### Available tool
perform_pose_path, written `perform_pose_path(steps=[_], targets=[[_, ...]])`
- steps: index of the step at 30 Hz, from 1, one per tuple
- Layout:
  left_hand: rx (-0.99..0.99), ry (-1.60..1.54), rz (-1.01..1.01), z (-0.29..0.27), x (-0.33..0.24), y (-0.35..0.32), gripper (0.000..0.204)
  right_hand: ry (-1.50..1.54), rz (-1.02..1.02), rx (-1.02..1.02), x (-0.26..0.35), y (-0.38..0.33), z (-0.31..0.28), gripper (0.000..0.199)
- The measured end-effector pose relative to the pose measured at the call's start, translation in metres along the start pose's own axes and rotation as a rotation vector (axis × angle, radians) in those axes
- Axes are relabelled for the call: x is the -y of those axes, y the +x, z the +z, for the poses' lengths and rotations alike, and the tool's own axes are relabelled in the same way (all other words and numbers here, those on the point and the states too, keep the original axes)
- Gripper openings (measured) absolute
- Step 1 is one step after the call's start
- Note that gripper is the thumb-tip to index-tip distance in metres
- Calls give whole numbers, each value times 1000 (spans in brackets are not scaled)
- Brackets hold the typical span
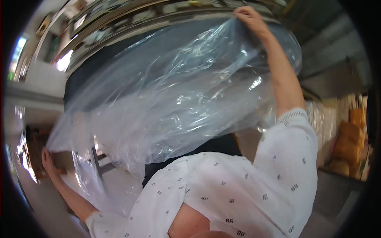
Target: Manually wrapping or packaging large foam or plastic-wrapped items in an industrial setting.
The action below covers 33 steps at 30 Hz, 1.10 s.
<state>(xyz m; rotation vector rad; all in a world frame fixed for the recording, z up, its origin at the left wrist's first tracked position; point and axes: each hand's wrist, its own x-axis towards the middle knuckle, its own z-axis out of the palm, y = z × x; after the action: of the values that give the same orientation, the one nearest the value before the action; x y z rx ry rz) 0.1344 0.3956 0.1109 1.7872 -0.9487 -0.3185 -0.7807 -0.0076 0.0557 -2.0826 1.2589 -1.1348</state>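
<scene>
A large clear plastic sheet (178,87), wrinkled and shiny, stretches slantwise in front of me between my two raised hands. My right hand (251,20) is up at the far right, its fingers closed on the sheet's upper edge. Far out to the left, my left hand (48,158) pinches the other end of the plastic. Beneath and behind the sheet lies a dark cloth-like surface (85,81), seen partly through it. Loose folds of plastic hang down at the lower left, close to my body.
Behind the dark surface runs a long metal frame (115,20) with rails. At the right stand orange-brown bundles (349,142), with more crumpled clear plastic (322,119) beside them. A pale wall (337,55) closes off the far right.
</scene>
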Motion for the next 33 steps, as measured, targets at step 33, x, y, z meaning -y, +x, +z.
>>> perform_pose_path(steps=[33], targets=[[-290, -70, 165, 410, -26, 171, 35, -671, 333, -591, -171, 18, -99, 37]])
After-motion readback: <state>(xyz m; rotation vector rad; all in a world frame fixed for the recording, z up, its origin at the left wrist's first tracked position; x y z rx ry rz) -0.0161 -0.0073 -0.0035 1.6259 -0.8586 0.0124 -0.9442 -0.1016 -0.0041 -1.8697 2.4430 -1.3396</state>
